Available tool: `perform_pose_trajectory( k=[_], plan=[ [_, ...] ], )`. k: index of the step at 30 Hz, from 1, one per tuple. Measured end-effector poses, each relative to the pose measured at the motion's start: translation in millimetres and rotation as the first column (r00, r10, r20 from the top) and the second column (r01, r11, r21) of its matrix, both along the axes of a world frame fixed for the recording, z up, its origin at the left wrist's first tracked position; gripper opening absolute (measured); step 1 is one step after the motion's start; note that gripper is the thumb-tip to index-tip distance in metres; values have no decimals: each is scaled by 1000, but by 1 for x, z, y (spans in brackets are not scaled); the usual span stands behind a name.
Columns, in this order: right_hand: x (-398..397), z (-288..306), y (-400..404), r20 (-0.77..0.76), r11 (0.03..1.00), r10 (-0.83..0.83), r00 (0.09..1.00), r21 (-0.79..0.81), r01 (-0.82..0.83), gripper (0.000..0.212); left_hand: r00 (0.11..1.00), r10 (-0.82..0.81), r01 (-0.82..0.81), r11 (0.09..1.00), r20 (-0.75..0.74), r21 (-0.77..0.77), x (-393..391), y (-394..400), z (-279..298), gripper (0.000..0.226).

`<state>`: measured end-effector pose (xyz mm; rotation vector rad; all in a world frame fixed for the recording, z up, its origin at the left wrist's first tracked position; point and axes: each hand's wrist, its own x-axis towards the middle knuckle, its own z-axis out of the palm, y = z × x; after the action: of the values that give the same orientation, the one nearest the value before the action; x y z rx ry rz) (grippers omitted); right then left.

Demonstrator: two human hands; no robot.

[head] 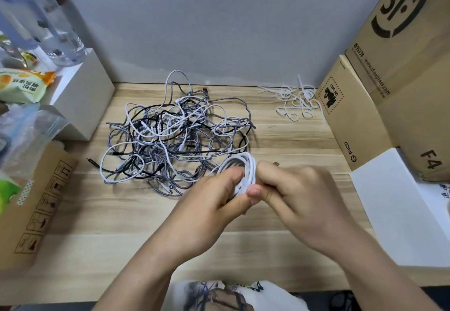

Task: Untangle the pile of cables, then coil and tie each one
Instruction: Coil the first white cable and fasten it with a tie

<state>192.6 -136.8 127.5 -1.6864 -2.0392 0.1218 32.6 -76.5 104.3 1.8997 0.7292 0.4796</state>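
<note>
A tangled pile of cables [175, 135], white, black and grey braided, lies on the wooden table [121, 225] in the middle. Just in front of its right side I hold a coiled white cable [239, 164] between both hands. My left hand [219, 196] grips the coil from the left, fingers curled round its loops. My right hand [292, 189] pinches the coil at its right side, thumb forward. A heap of white ties [295, 101] lies at the back right, apart from the pile.
Cardboard boxes [389, 79] stand along the right, with a white box [399, 203] in front of them. On the left are a white box [80, 96], a brown carton [31, 203], snack bags and a clear bottle [43, 18]. A grey wall closes the back.
</note>
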Motion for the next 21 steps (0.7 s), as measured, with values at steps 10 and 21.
perform_pose_trajectory(
  k=[10,21],
  plan=[
    [14,-23,9,-597,974,-61,800,-212,-84,7,1000,8,-9,989,-3,-145,2,12,-26,11],
    [5,-27,9,-127,999,-4,992,-52,-3,8,997,-22,17,997,-68,-79,9,10,-27,11]
  ],
)
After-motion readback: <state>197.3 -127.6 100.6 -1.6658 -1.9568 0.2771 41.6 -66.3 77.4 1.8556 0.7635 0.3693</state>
